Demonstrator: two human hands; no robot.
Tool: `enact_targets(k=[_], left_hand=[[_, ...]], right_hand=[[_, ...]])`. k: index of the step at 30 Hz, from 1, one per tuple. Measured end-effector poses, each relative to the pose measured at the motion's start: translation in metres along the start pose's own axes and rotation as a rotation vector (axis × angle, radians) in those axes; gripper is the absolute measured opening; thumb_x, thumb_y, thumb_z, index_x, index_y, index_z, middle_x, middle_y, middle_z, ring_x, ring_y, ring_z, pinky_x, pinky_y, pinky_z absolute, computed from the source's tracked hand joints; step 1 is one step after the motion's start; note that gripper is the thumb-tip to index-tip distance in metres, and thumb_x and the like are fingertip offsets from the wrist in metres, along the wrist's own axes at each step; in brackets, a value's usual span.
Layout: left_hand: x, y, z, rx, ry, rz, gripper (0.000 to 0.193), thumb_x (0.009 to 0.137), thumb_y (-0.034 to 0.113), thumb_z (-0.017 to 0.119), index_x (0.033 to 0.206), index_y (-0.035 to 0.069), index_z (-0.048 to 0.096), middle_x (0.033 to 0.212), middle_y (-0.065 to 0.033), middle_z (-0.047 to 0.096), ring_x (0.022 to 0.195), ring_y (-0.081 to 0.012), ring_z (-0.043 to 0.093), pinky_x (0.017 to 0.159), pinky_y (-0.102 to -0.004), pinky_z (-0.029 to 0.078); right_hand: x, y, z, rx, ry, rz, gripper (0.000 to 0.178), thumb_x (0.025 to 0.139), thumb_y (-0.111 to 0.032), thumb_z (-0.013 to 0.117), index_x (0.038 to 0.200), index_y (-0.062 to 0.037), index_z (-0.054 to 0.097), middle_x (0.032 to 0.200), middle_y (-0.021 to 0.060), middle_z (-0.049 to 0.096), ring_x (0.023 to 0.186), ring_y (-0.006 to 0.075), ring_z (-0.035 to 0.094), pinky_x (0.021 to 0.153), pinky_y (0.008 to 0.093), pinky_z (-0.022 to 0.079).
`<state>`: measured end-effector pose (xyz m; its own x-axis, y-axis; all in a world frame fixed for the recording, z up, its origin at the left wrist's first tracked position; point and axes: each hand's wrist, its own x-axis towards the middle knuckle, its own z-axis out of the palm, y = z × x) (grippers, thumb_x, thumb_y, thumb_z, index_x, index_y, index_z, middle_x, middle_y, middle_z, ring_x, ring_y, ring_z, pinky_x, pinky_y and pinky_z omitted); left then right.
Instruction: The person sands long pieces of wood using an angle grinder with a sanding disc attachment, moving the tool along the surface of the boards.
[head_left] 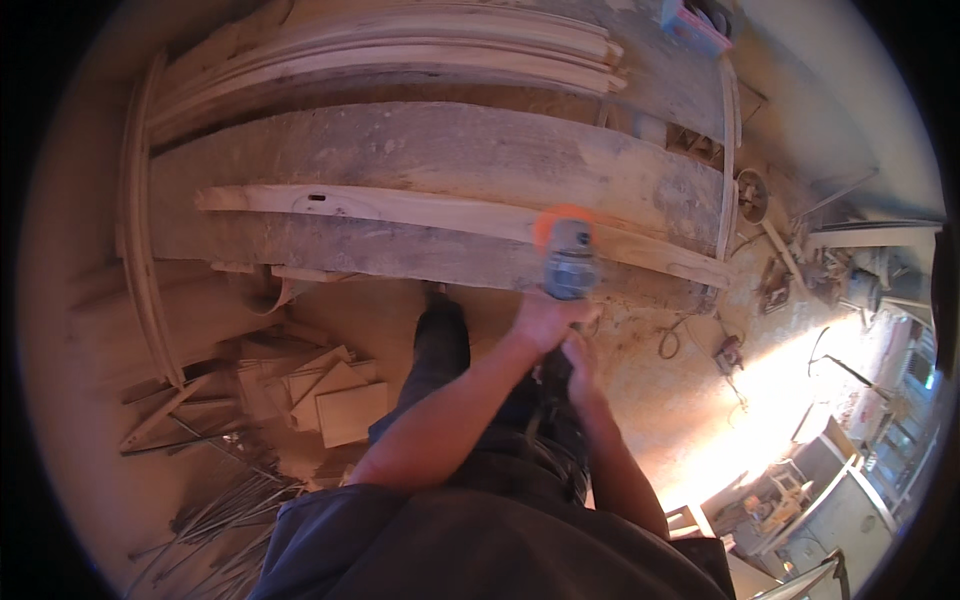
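Observation:
A long pale wooden plank (pixel 420 208) with a small dark slot near its left end lies across the workbench (pixel 400 140). On its right half rests an angle grinder (pixel 572 270) with a grey head and an orange disc (pixel 556 222) blurred at the rim. My left hand (pixel 543 320) wraps round the grinder's body just behind the head. Closer to me, my right hand (pixel 582 368) is closed round the rear of the tool, its fingers partly hidden. The disc lies against or just over the plank; its underside is hidden.
Long boards (pixel 400 60) are stacked behind the bench. Wood offcuts (pixel 345 400) and thin rods (pixel 220 520) lie on the floor at the left. Upright wooden posts (pixel 145 250) stand at the bench's left end. A small power tool (pixel 730 355) with a cord lies at the right.

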<state>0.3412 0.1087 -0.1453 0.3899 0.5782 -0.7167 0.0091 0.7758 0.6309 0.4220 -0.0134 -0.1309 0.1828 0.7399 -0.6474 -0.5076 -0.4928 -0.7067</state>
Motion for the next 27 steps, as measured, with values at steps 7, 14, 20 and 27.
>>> enact_targets(k=[7, 14, 20, 27], left_hand=[[-0.030, 0.061, -0.221, -0.369, 0.120, -0.017, 0.019, 0.083, 0.021, 0.075, 0.091, 0.005, 0.069, 0.083, -0.0080, 0.068, 0.074, -0.0212, 0.066, 0.071, -0.0372, 0.055], [-0.055, 0.127, -0.303, -0.498, 0.204, 0.054, 0.021, 0.085, 0.021, 0.067, 0.089, 0.000, 0.066, 0.081, -0.0153, 0.067, 0.076, -0.0281, 0.065, 0.077, -0.0401, 0.055], [-0.035, 0.078, -0.231, -0.322, 0.081, 0.028, 0.018, 0.082, 0.016, 0.072, 0.088, -0.001, 0.068, 0.082, -0.0122, 0.070, 0.073, -0.0243, 0.068, 0.069, -0.0365, 0.055], [-0.019, 0.036, -0.061, 0.019, -0.022, -0.075, 0.028, 0.074, 0.010, 0.084, 0.099, 0.002, 0.072, 0.088, -0.0085, 0.073, 0.077, -0.0192, 0.069, 0.072, -0.0361, 0.057]], right_hand=[[0.069, 0.016, 0.207, -0.319, -0.252, 0.018, 0.049, 0.097, -0.038, 0.067, 0.129, -0.0018, 0.063, 0.113, 0.0112, 0.069, 0.104, 0.0194, 0.064, 0.095, 0.0360, 0.050], [0.103, 0.030, 0.318, -0.451, -0.299, 0.004, 0.069, 0.091, -0.050, 0.067, 0.131, 0.0061, 0.060, 0.118, 0.0255, 0.071, 0.114, 0.0335, 0.069, 0.100, 0.0401, 0.049], [0.074, 0.035, 0.220, -0.406, -0.145, -0.036, 0.067, 0.093, -0.048, 0.069, 0.134, 0.0044, 0.058, 0.123, 0.0211, 0.068, 0.117, 0.0269, 0.065, 0.102, 0.0379, 0.048], [-0.003, 0.017, 0.074, -0.232, 0.265, 0.014, 0.040, 0.099, -0.031, 0.065, 0.125, -0.0004, 0.064, 0.116, 0.0092, 0.066, 0.107, 0.0188, 0.062, 0.096, 0.0357, 0.049]])
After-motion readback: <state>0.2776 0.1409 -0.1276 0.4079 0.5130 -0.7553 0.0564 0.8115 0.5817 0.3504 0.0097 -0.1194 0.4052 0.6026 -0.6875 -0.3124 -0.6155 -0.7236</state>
